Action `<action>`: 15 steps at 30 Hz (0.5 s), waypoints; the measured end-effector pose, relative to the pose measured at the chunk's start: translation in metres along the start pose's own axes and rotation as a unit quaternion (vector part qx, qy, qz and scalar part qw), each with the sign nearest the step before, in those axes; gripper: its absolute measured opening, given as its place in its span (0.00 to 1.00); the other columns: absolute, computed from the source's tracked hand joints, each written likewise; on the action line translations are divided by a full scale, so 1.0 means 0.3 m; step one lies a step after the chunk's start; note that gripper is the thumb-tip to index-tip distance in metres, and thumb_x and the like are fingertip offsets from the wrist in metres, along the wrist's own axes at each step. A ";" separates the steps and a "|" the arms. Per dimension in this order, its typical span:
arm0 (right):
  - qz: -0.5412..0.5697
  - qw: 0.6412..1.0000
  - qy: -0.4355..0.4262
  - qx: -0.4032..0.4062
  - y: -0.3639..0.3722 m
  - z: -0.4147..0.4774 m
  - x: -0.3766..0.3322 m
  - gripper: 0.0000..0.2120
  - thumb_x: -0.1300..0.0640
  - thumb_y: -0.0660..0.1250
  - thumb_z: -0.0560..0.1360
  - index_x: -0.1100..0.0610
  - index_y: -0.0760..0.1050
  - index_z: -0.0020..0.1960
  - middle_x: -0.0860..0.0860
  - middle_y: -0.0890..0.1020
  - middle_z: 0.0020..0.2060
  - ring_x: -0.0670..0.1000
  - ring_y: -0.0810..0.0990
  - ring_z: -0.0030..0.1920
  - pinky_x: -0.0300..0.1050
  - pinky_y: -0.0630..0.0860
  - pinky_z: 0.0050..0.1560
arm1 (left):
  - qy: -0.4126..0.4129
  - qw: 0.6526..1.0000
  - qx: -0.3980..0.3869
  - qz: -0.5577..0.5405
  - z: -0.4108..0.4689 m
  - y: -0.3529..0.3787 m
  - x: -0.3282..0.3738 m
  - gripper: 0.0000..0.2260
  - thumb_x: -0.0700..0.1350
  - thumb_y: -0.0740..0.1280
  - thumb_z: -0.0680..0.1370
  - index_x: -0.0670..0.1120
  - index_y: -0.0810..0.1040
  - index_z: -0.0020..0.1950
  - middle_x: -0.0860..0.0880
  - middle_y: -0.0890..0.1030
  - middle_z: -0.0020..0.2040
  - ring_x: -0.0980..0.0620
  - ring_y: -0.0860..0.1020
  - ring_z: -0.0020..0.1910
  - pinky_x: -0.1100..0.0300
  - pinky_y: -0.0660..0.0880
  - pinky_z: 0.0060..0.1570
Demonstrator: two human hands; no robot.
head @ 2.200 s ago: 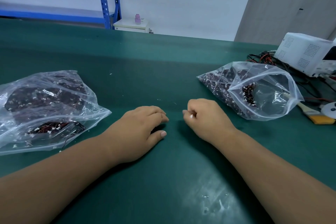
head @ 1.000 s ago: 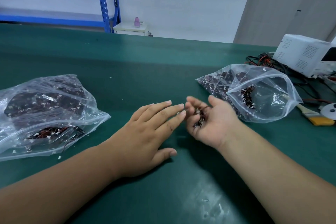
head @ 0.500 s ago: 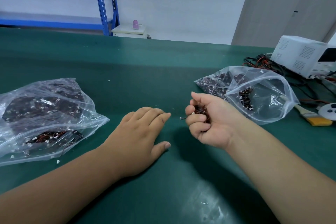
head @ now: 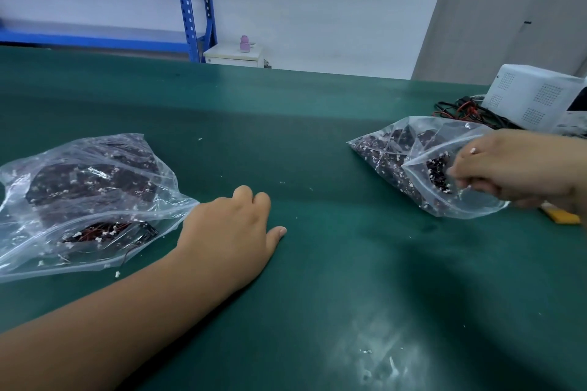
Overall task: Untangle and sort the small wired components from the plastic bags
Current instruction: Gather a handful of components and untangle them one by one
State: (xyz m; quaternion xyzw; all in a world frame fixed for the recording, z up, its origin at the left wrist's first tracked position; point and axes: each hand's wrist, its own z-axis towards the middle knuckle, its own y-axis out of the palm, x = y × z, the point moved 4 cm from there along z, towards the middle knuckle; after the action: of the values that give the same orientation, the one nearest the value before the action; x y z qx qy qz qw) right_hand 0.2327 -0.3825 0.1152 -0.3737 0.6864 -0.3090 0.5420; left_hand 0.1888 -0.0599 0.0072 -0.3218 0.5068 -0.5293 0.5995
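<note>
The right hand (head: 514, 168), at the right edge of the frame, reaches its blurred fingers (head: 460, 176) into the open mouth of the clear zip-top plastic bag on the right (head: 397, 149). They sit against a dark clump of small wired components with white plugs (head: 438, 171), but I cannot tell whether they have closed on any. The left hand (head: 232, 232), centre-left, rests knuckles-up on the dark green table mat (head: 317, 136) with fingers loosely bent and nothing seen in them, its edge touching the mouth of the second clear plastic bag (head: 95, 187), which holds more red-wired components (head: 104, 232). No separated pieces lie out on the mat, only white crumbs (head: 381, 359) at lower centre, so most of the untangling and sorting looks undone
</note>
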 end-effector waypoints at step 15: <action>-0.093 0.984 -0.100 0.116 0.138 0.134 -0.003 0.05 0.51 0.64 0.81 0.43 0.77 0.51 0.48 0.82 0.44 0.50 0.80 0.43 0.49 0.78 0.48 | 0.157 0.985 -0.014 -0.077 0.005 0.020 0.040 0.07 0.42 0.55 0.78 0.52 0.56 0.45 0.53 0.63 0.40 0.48 0.67 0.37 0.55 0.63 0.36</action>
State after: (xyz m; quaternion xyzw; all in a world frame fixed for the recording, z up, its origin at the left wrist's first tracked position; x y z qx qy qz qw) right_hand 0.2646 -0.3607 0.0725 -0.3991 0.5508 -0.3966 0.6165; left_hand 0.1912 -0.0701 -0.0010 -0.2816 0.5756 -0.6104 0.4656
